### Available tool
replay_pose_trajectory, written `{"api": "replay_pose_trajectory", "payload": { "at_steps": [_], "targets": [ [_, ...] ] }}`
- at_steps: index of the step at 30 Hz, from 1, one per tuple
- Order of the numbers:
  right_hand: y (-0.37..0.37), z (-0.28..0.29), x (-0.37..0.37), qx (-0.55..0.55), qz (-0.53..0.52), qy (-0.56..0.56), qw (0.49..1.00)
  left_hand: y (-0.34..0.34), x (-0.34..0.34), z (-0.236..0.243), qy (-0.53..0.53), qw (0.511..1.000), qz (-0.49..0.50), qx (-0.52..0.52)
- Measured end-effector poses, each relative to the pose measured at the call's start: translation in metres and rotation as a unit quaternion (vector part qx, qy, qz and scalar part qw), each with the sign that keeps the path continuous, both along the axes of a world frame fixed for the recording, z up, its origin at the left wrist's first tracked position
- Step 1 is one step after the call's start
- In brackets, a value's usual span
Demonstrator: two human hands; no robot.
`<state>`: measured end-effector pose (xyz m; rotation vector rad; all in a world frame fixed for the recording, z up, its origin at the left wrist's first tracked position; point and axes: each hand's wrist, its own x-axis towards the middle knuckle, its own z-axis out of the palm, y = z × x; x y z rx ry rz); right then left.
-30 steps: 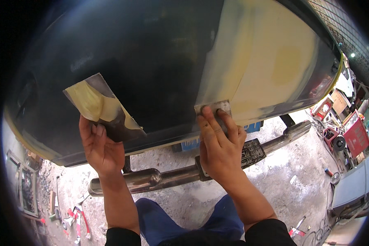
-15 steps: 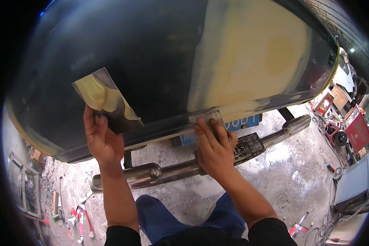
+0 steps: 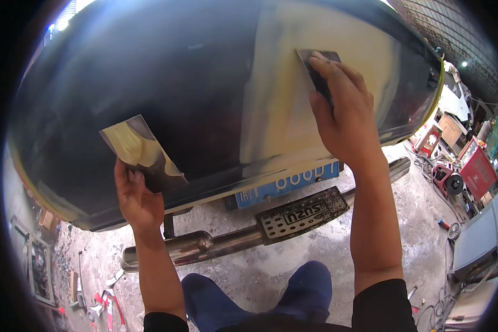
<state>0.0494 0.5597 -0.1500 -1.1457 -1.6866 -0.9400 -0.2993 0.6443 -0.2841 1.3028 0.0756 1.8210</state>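
Observation:
My left hand (image 3: 140, 199) holds a flat rectangular metal board (image 3: 171, 171) from below; a glossy mound of yellow putty (image 3: 127, 141) lies on it. The board is raised before the dark vehicle panel (image 3: 171, 72). Higher and to the right, my right hand (image 3: 343, 116) grips a thin metal spreader (image 3: 315, 74), fingers over its back, on the broad cream-yellow filler patch (image 3: 282, 55) covering the panel's right part. Whether the spreader's whole edge touches the patch is hidden by my hand.
Below the panel are a blue licence plate (image 3: 276, 187) and a chrome bumper bar with perforated step (image 3: 301, 216). My legs stand on dusty concrete (image 3: 232, 274). Red machines (image 3: 470, 169), hoses and grey panels (image 3: 476, 232) crowd the right; a metal frame and scattered tools lie left.
My right hand and spreader have moved from the panel's lower edge up and rightward onto the filler patch. My left hand and board sit slightly lower in view than half a second ago.

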Motion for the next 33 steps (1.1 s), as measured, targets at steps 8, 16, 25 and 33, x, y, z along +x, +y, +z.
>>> {"api": "replay_pose_trajectory", "payload": {
  "at_steps": [8,16,25,33],
  "targets": [
    [-0.010,-0.081,-0.033,-0.095,-0.024,0.012,0.995,-0.001,-0.002,-0.001,0.002,1.000,0.009,0.010],
    [0.008,-0.182,-0.034,-0.070,-0.034,0.009,0.997,-0.002,-0.003,0.001,-0.011,0.998,-0.057,0.035],
    [-0.011,-0.188,-0.032,-0.126,-0.047,0.017,0.991,-0.023,0.009,-0.014,-0.011,0.998,0.001,-0.063],
    [-0.002,-0.104,-0.027,-0.024,-0.006,0.046,0.999,-0.049,0.032,-0.024,-0.038,0.992,-0.088,-0.087]
  ]
}}
